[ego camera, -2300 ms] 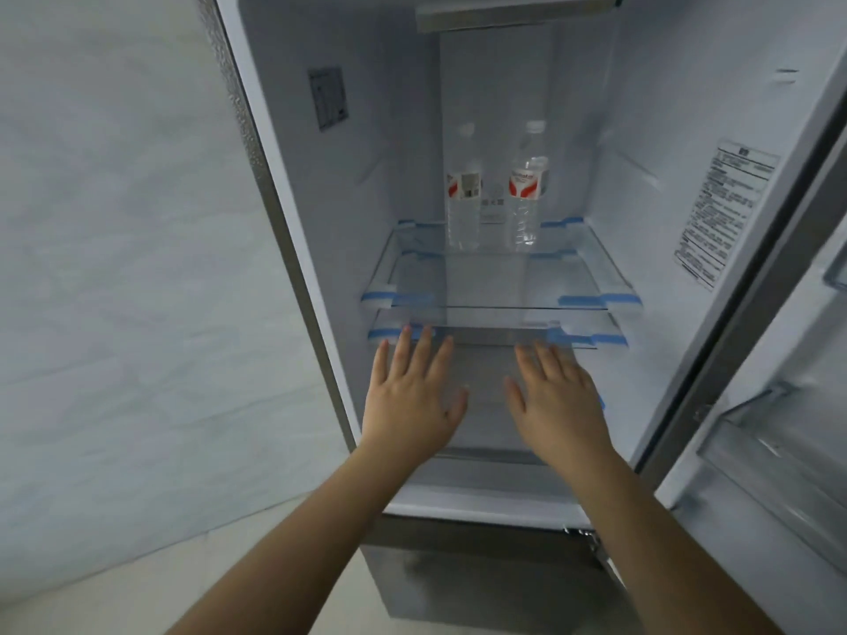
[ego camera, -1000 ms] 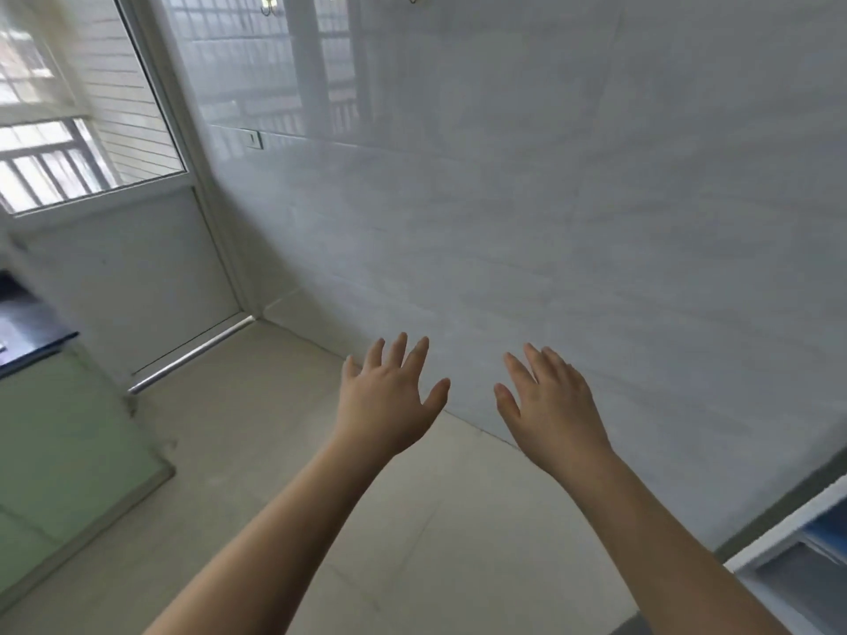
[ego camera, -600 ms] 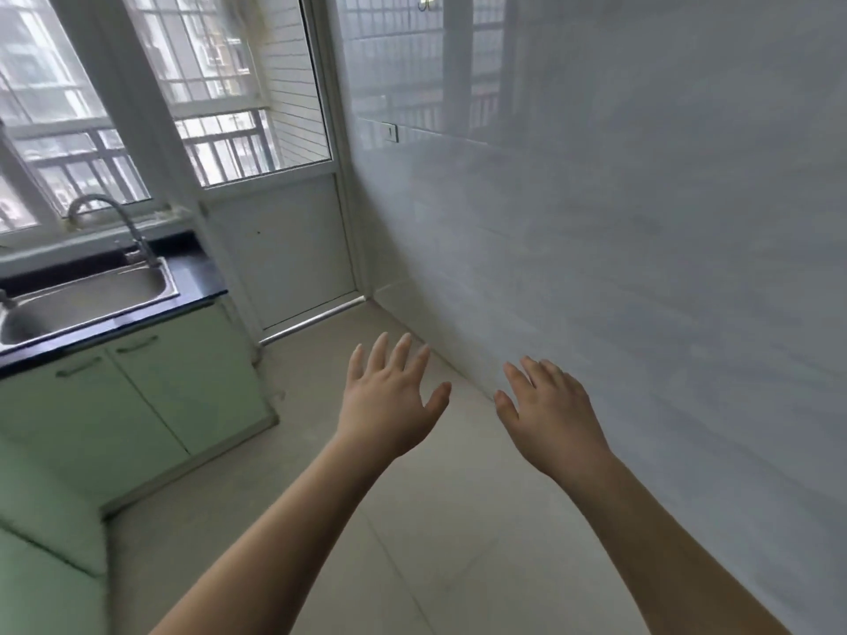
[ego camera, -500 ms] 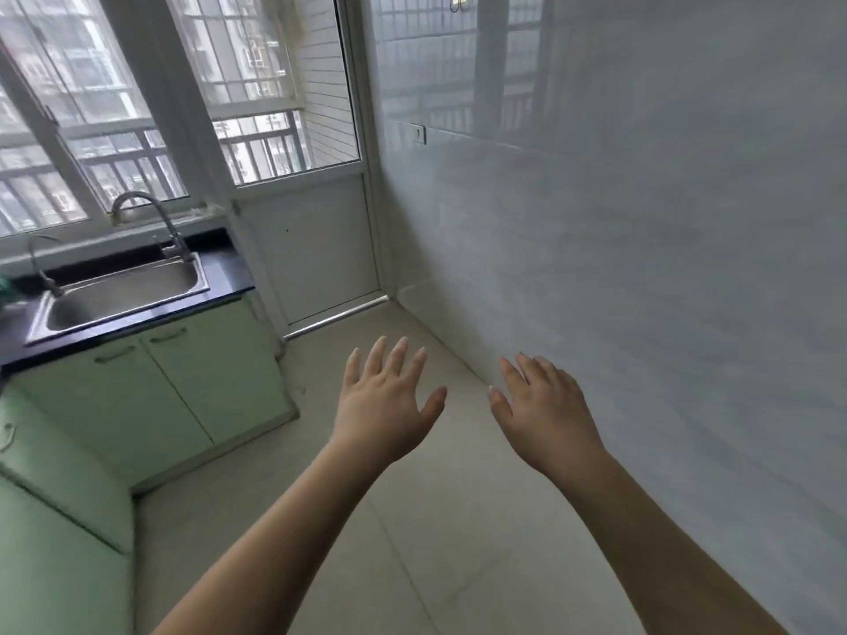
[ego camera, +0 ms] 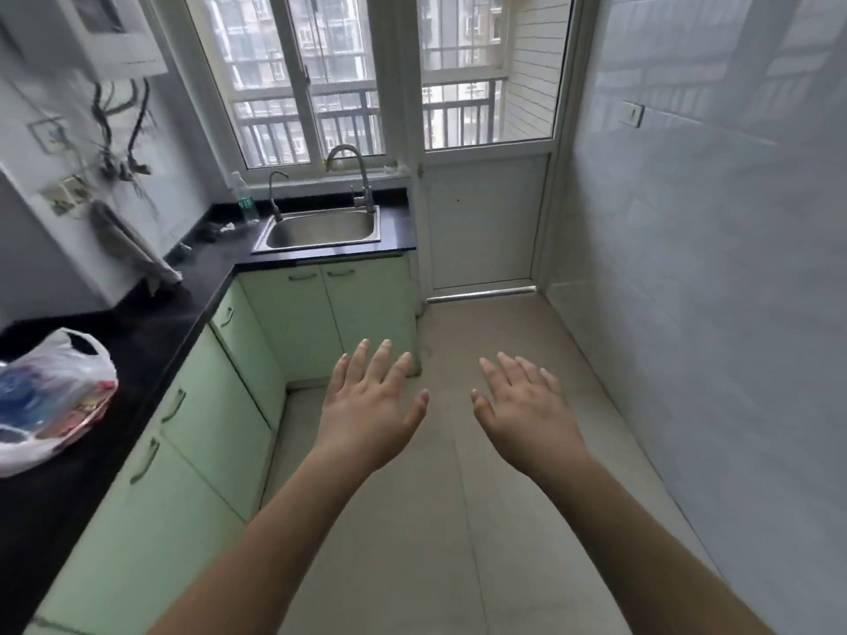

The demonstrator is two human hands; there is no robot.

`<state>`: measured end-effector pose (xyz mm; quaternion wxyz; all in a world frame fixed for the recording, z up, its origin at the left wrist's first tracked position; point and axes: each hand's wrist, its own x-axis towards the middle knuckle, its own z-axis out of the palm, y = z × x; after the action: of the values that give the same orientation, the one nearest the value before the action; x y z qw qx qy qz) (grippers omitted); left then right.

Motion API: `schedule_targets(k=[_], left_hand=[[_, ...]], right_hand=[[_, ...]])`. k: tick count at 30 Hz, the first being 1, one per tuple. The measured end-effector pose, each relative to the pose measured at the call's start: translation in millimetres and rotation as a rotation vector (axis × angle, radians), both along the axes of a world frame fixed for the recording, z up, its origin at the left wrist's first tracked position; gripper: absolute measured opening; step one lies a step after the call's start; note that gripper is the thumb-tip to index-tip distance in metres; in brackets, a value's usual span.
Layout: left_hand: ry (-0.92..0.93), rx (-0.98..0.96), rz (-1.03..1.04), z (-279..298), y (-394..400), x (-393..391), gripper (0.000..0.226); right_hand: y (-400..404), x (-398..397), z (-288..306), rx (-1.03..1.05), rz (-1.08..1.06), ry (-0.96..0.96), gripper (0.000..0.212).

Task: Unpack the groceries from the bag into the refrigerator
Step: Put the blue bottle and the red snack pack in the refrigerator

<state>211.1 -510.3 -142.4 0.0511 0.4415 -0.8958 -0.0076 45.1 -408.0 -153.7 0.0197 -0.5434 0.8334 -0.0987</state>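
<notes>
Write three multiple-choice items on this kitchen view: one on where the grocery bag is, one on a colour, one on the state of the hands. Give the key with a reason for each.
1. Where is the plastic bag?
A. On the floor
B. On the black counter at the left
C. In the sink

2. What colour are the cabinet doors under the counter?
A. Pale green
B. Red
C. Dark brown

3. What state are the two hands in?
A. Both closed on the bag
B. One holds a bottle
C. Both open and empty

Key:
1 B: the plastic bag lies on the black counter, away from the sink.
2 A: the cabinet doors are pale green.
3 C: the left hand and right hand have spread fingers and hold nothing.
</notes>
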Motion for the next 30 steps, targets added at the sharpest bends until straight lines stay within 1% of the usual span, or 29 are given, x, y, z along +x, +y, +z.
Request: schedule_targets(k=[2, 5, 9, 15, 21, 26, 30], left_hand=[[0.002, 0.015, 0.061, -3, -12, 21, 0.066], [0.006, 0.036, 0.147, -6, -32, 54, 0.065], [0.007, 0.053, 0.257, -5, -65, 99, 0.066], [0.013, 0.068, 0.402, -4, -114, 170, 0.066], [0.027, 0.035, 0.459, -7, -153, 222, 0.065], [0.063, 0.065, 0.556, -14, -184, 255, 0.065], [0.062, 0.081, 0.608, -21, -213, 261, 0.064]], right_hand=[[-22, 16, 1, 0.016, 0.063, -0.002, 0.088], [-57, 42, 0, 0.040, 0.156, -0.003, 0.069], [-110, 81, 3, 0.066, 0.260, 0.013, 0.060], [-183, 141, 8, 0.055, 0.392, 0.039, 0.058], [-237, 187, 5, 0.048, 0.461, 0.038, 0.058], [-278, 203, -1, 0.047, 0.524, 0.028, 0.057], [-322, 208, -9, 0.041, 0.595, 0.040, 0.055]])
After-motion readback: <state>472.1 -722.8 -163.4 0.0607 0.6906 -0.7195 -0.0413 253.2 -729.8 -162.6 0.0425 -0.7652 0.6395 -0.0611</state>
